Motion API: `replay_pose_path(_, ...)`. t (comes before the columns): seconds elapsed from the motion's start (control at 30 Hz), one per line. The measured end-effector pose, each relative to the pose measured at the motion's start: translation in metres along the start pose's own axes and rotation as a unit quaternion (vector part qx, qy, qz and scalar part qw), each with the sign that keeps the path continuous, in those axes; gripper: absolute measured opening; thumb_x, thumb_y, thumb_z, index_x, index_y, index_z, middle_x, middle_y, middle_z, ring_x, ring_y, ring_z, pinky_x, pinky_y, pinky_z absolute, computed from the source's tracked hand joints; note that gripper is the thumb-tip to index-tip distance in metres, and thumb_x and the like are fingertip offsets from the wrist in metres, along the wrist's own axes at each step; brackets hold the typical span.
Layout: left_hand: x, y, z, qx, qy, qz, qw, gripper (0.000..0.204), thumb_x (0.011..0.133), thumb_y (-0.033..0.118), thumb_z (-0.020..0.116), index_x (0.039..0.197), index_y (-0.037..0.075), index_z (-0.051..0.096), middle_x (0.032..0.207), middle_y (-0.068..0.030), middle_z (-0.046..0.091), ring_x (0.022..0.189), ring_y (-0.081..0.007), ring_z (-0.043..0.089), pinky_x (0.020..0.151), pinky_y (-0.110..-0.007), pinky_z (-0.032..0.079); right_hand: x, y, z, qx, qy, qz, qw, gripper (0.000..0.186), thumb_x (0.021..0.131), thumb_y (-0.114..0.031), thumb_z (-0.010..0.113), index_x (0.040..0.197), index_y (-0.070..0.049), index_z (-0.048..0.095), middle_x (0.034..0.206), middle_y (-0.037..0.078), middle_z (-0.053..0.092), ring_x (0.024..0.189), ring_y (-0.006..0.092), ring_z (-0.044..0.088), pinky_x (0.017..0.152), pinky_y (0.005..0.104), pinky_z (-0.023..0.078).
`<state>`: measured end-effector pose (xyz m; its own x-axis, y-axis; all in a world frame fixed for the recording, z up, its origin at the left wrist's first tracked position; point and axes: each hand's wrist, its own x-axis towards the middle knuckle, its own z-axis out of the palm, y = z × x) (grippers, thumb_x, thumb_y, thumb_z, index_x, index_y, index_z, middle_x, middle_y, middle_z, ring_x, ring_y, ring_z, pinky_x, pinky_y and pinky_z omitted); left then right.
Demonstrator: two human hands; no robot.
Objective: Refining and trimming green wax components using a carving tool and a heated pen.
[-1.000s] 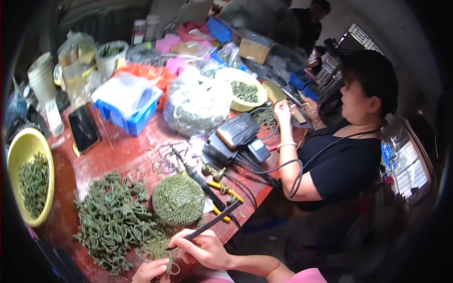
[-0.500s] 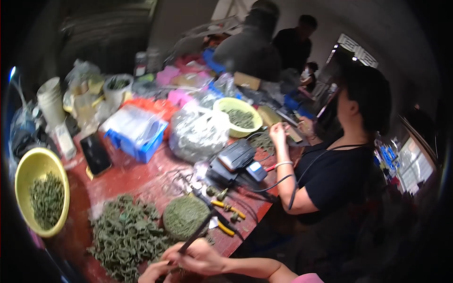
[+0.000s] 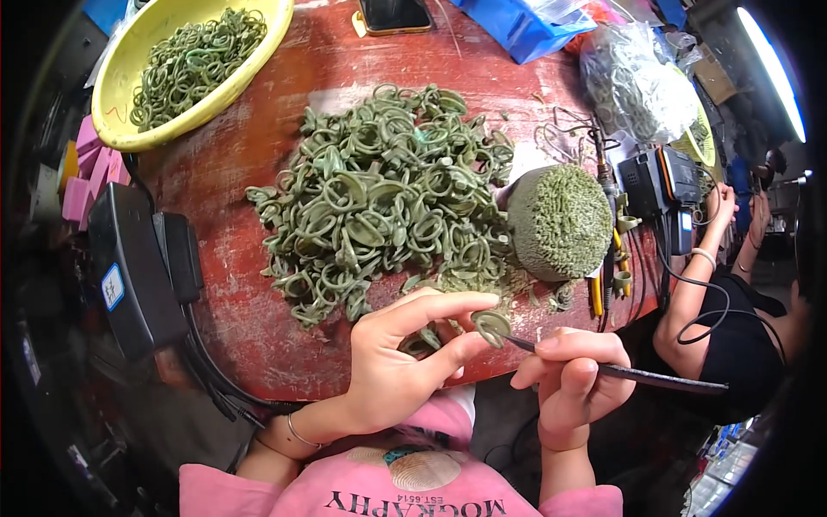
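Left hand held one small green wax ring pinched between thumb and forefinger, just off the near desk edge, at 5 o'clock from the big heap. Right hand was closed pen-fashion on a thin dark wax pen; its tip touched the ring's right side. Whether the tip was hot could not be told.

Handling, as judged: the ring looked very light and thin-walled, of soft wax, likely to bend or snap if squeezed across the loop. Matte surface, so not slippery. The left grip was placed sensibly on the flat broad part, edges taken lightly, leaving the side facing the pen free. The tool looked stiff and light; the right grip sat near the tip end, its cord trailing toward 3 o'clock.

Around it: heap of green wax rings at 12 o'clock from the hands, tangled and loosely stacked. Round bundle of green wax sprues at 1 o'clock, just beside the heap. Yellow bowl with more rings at 10 o'clock. Black power units at 9 o'clock. Another person's forearm at 3 o'clock, apart from the work.
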<state>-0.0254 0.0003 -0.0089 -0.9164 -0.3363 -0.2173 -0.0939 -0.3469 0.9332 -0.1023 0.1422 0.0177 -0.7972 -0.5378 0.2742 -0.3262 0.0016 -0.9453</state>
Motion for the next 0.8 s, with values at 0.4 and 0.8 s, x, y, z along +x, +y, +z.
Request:
replay_pose_path(0.4,0.0034,-0.0041,-0.0026,0.099,-0.009,0.105,0.989,0.033,0.073,-0.005,0.066,0.104,0.005,0.065,0.084,-0.0052,0.06,0.072,-0.01,0.059,0.065,-0.022,0.047,0.0004,0.0054,0.001,0.016,0.016,0.028,0.999,0.035,0.093,-0.027,0.048,0.084,0.005,0.059,0.056,0.01,0.059,0.048,0.0144,0.057,0.042,0.0216,0.042)
replay_pose_path(0.8,0.0063,-0.005,-0.0043,0.114,-0.046,0.137,0.983,0.033,0.071,-0.011,0.064,0.1,0.005,0.067,0.084,-0.0069,0.059,0.074,-0.0125,0.058,0.064,-0.023,0.048,0.0086,0.0009,-0.004,0.039,-0.004,0.095,0.995,0.031,0.092,-0.022,0.049,0.083,0.005,0.059,0.058,0.009,0.059,0.046,0.0107,0.054,0.043,0.0203,0.041)
